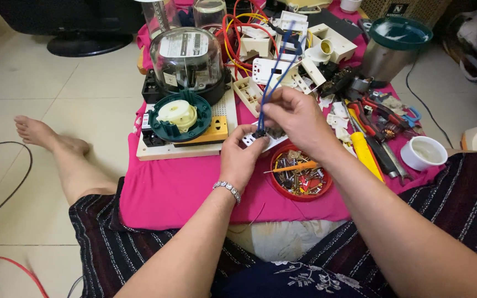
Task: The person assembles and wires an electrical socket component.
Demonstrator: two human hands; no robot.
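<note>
From the head camera, a small white socket plate [260,138] was held in the left hand [240,160]. The fingers of that hand were curled shut around the plate's near edge, with the thumb on its top face. The plate lay just above that hand and right under the right hand [296,118], so both hands were touching close together.

A thin blue wire [274,72] was pinched in the right hand. The fingers there were closed tight on it, with no gap to be seen. The wire's long line ran up and away from the hand, a little to its right, toward the pile of white switch parts [282,60] farther off. Its lower end pointed straight down into the plate, just below the fingertips. Whether the end was already inside a hole could not be told.

The right hand was the nearer one to the wire's end. The right wrist was bent down, with the arm coming in from the near right. The left arm came up from below, palm turned up.

A red dish of screws [299,176] sat just beside the left hand, on its right side, on the pink cloth [167,187].
</note>
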